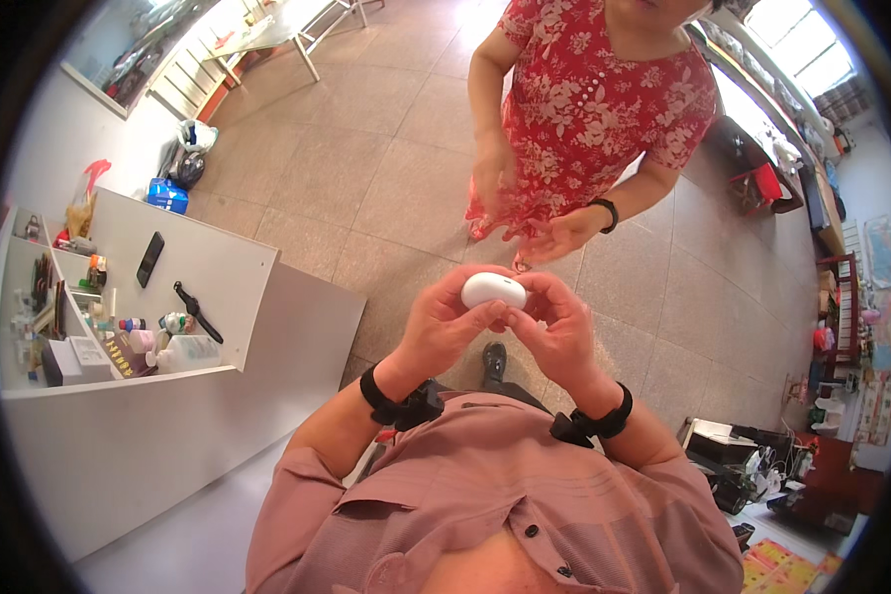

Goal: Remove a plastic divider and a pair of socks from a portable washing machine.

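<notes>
A small white rounded case, like an earbud case [492,290], is held in front of my body between both hands. My left hand [445,315] grips its left side, the thumb along its lower edge. My right hand [557,319] closes on its right end, thumb tip near the other thumb. The case looks shut. Each of my wrists wears a black strap with a black device. Just beyond my hands, another person in a red floral dress [579,111] holds out an open hand [560,234]; their other hand is blurred.
To the left stands a white cabinet [256,327] bearing a black phone [151,259], a black watch [197,312] and bottles. Bags lie on the tiled floor [327,171] behind it. At the lower right, a table holds electronic equipment [720,453] and papers.
</notes>
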The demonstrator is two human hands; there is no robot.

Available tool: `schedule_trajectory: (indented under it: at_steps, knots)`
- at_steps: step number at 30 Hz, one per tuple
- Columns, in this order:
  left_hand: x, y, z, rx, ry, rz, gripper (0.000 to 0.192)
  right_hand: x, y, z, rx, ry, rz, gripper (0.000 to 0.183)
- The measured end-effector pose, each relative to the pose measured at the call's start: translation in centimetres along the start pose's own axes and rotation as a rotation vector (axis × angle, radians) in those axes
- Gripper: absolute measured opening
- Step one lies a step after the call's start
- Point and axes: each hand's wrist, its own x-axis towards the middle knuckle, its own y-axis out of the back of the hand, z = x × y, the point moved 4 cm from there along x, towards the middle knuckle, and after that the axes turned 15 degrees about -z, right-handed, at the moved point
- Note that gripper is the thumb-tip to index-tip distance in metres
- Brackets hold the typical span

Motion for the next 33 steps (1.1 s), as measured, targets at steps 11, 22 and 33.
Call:
schedule_trajectory:
  at_steps: [11,22,33]
  knots:
    - [-0.3,-0.7,0.5,-0.065,-0.034,0.181,0.033,1.5,0.9,-0.7,0.110,-0.033,-0.185,0.026]
    - [-1.8,0.1,0.8,0.085,-0.013,0.196,0.042,2.4,-0.6,-0.4,0.489,-0.215,-0.243,0.025]
    - [-2.3,0.2,0.6,0.088,-0.098,0.239,0.048,2.4,-1.5,0.7,0.440,-0.212,-0.239,0.025]
